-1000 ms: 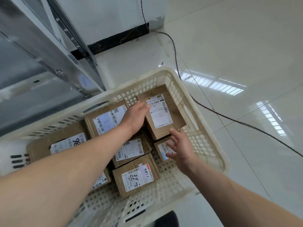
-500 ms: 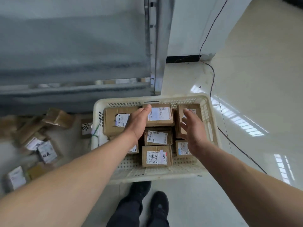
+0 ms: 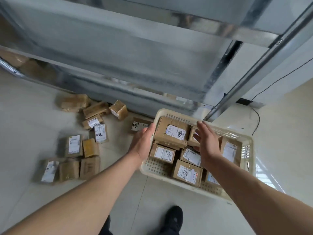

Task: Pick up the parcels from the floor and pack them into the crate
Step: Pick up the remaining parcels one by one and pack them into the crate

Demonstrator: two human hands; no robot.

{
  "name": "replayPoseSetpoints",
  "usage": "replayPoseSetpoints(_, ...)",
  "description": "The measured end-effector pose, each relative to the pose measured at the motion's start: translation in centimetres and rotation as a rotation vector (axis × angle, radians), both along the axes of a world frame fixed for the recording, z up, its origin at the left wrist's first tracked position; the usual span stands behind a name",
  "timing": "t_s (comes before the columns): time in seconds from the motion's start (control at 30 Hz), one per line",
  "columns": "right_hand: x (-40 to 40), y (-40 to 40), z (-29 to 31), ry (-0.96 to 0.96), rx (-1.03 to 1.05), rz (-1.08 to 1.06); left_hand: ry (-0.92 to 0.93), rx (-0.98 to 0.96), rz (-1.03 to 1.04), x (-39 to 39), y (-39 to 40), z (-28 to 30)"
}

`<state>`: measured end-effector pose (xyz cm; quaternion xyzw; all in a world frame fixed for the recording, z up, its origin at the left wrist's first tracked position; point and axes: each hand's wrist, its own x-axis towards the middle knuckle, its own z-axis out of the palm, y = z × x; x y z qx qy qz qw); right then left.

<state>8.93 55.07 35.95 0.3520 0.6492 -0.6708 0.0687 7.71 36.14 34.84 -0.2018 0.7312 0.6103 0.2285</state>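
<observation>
**Hands empty over the crate, floor pile not done yet**

Both hands are up over the crate (image 3: 199, 116) right now and neither one is carrying anything. Left hand (image 3: 144, 143) sits at the crate's left rim with the fingers mostly straight, tips right next to the big parcel marked 7786 (image 3: 172, 133). I can't honestly tell if it's touching the box or just hovering beside it, the view's a bit smeared there. Right hand (image 3: 206, 141) is spread open, palm down, above the middle of the crate, holding nothing.

Progress so far: the crate has a decent load in it. I count roughly seven or eight brown boxes with white labels, packed side by side, with the 7786 one seeming to ride on top of others at the back left. You can see bare perforated bottom at the front left corner, so there's room left.

What's left: plenty. There's a scattered bunch of parcels on the floor (image 3: 76, 146) off to the left of the crate, about a dozen, plus one lone parcel (image 3: 138, 125) lying just beside the crate's left wall under the shelf (image 3: 118, 56) edge. I'd call it around a third to halfway done. That lone one looks like the easy next grab.
</observation>
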Motion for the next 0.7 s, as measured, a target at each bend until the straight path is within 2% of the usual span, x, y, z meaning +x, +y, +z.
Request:
replayPoseSetpoints(0.33,-0.8,-18.0,2.3,0.037,0.052,0.074,-0.001,0.045,0.073,1.9,-18.6,1.9)
replayPoseSetpoints(0.5,-1.9,-26.5,2.2,0.023,0.009,0.088,0.003,0.030,0.089,1.6,-28.1,2.4)
replayPoseSetpoints(0.7,-4.1,-33.1,1.6,0.028,0.009,0.178,-0.030,-0.001,0.154,0.6,-34.9,1.3)
